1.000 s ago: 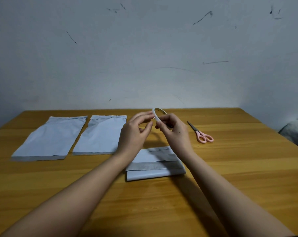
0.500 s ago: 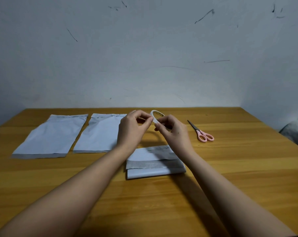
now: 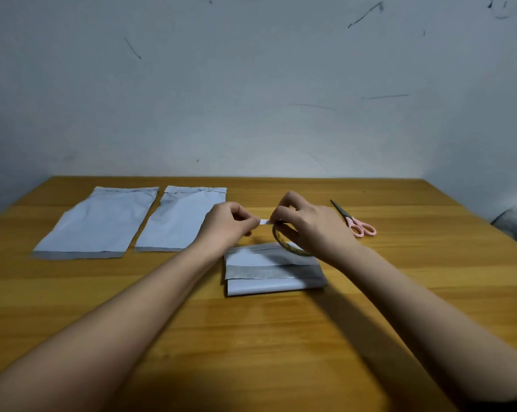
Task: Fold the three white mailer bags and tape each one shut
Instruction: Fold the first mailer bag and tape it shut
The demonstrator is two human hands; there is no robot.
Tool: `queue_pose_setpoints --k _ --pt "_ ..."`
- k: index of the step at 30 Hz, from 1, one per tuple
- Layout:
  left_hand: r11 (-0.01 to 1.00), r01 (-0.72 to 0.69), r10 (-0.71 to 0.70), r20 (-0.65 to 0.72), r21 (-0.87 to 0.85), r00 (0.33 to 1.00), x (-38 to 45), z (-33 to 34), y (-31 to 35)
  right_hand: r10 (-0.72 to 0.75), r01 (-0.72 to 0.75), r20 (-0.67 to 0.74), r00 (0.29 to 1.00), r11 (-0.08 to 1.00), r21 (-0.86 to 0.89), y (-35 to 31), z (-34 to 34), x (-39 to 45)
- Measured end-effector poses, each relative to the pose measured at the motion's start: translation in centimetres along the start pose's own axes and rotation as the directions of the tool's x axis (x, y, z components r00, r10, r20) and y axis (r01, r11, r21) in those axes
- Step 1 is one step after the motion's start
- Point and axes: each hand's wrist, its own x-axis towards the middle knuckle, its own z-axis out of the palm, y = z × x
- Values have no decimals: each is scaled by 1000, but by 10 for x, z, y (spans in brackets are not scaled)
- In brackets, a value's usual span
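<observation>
- We hold both hands just above the folded mailer bag (image 3: 273,272), which lies on the wooden table (image 3: 400,292) in front of us, its grey flap strip facing up.
- Our left hand (image 3: 229,224) has its fingers curled in, thumb and forefinger pinching the free end of a short white strip of tape (image 3: 265,222).
- Our right hand (image 3: 313,226) grips the tape roll (image 3: 287,243), a thin ring that hangs below the palm, tilted, its lower rim close over the far edge of the folded bag; whether it touches the bag we cannot tell.
- The strip runs level between the two hands, from the left fingertips to the right ones.
- Two more white mailer bags lie flat and unfolded to our left, side by side: the far-left bag (image 3: 98,223) and the middle bag (image 3: 177,221), which our left wrist partly covers at its near right corner.
- Pink-handled scissors (image 3: 356,223) lie closed on the table just to the right of our right hand, blades pointing away from us.
- A grey wall (image 3: 251,84) with dark scuffs stands behind the table.
</observation>
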Motion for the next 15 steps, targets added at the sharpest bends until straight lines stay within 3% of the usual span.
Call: queue_pose_setpoints --k 3,10,15 --pt "999 40 -42 69 31 997 -5 -3 -4 -129 132 97 987 991 -25 1 -12 3" --pt "978 46 -92 221 203 971 -16 -12 -10 -268 295 301 915 954 -47 -6 -26 12" --pt "940 83 -181 280 331 943 -19 -15 -15 -366 408 367 855 912 -39 -14 -19 19"
